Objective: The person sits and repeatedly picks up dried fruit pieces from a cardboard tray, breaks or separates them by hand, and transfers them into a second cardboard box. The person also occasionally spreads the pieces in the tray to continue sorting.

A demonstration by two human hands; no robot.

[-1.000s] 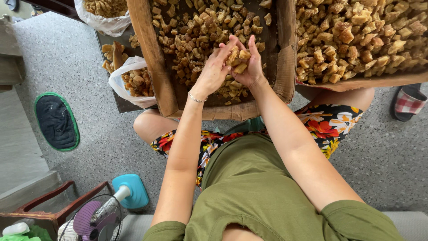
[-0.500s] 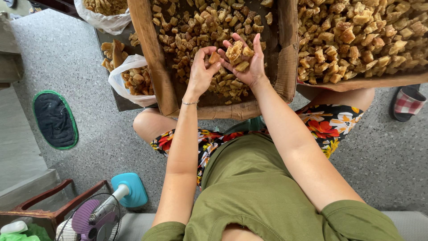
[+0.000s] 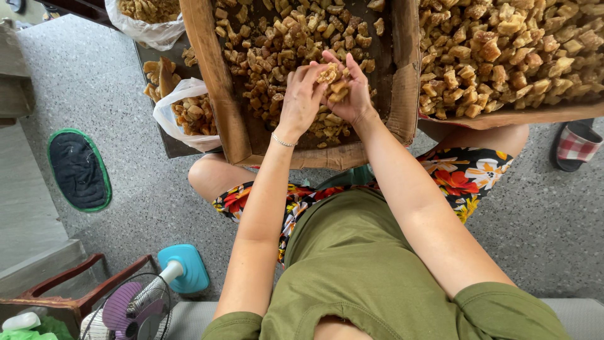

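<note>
Item 1: your left hand [image 3: 301, 99], upper centre of the frame, fingers curled and pressed against a clump of brown fried pieces [image 3: 332, 80]; a thin bracelet [image 3: 281, 141] sits at its wrist.

Item 2: your right hand [image 3: 352, 94], just right of the left, palm cupped under the same clump, fingers spread upward around it. Both hands close on the clump together, touching each other over it.

Item 3: the clump itself, held just above the cardboard box [image 3: 214, 82] that fills the upper centre. The box is partly filled with loose pieces of the same kind, thicker toward its top edge, with bare dark floor showing near its right wall.

Item 4: a second tray [image 3: 516, 116], upper right, heaped full of like pieces, just beside the box.

Item 5: a white plastic bag [image 3: 173, 104] with more pieces, left of the box, touching its wall.

Item 6: a dark mat with green rim [image 3: 78, 170], left of frame, well apart on the speckled floor.

Item 7: a small fan with blue base [image 3: 154, 296], lower left.

Item 8: a checked slipper [image 3: 576, 146], right edge.
</note>
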